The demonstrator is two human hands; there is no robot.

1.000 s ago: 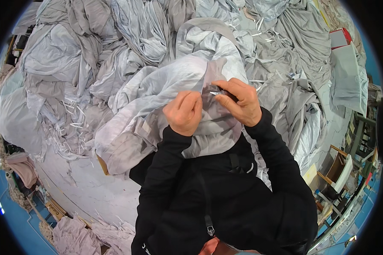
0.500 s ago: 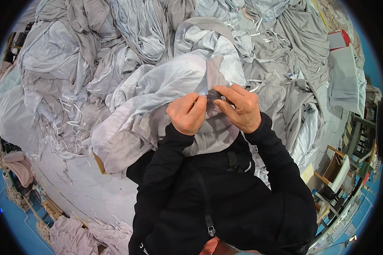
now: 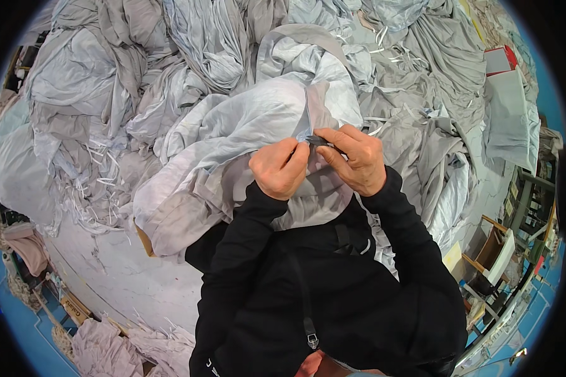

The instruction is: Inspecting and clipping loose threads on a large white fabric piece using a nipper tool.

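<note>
Pinching the edge of a crumpled pale blue-grey cloth [image 3: 258, 112] in left fingers [image 3: 290, 155], gripping a small dark slim tool [image 3: 318, 141] in right fingers [image 3: 346, 141], pretty much right at that cloth's pinched edge.

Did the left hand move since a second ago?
Yes, slightly rightward: judged against the red-edged box at the upper right, the left hand has shifted toward it and closer to the right hand.

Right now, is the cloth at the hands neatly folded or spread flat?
Neither: loosely bunched. The cloth shows wrinkles and uneven, overlapping folds, with the left hand pinching one part of it.
</note>
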